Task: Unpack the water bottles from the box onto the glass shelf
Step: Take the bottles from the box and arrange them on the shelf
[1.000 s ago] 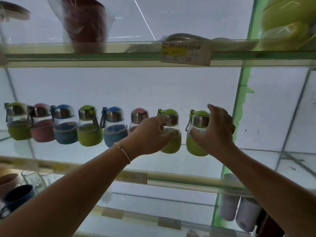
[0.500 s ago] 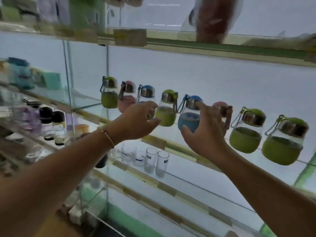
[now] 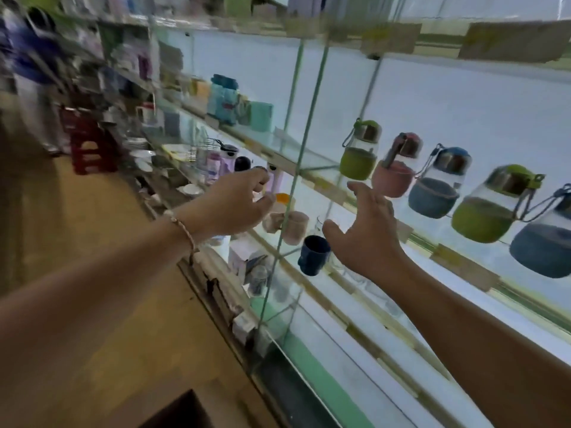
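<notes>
Water bottles, five in view, stand in a row on the glass shelf at the right. Each has a clear body, a coloured sleeve round its lower half and a metal collar under a coloured cap. From the far end the sleeves run lime green, pink, blue, lime green and blue, and the nearest bottle is cut off by the frame edge.

Both hands are raised in front of the shelving, apart from each other and touching nothing. The left hand has its fingers loosely curled around nothing, and a braided bracelet sits on its wrist. The right hand has fingers spread and thumb out, near the pink bottle but clear of it.

On the shelf below, between the two hands, are a navy mug and pale pink mugs. A red stool stands on the floor at the far left, beside a blurred person. At the bottom edge a dark cardboard corner may be the box; the view is too smeared to be sure.
</notes>
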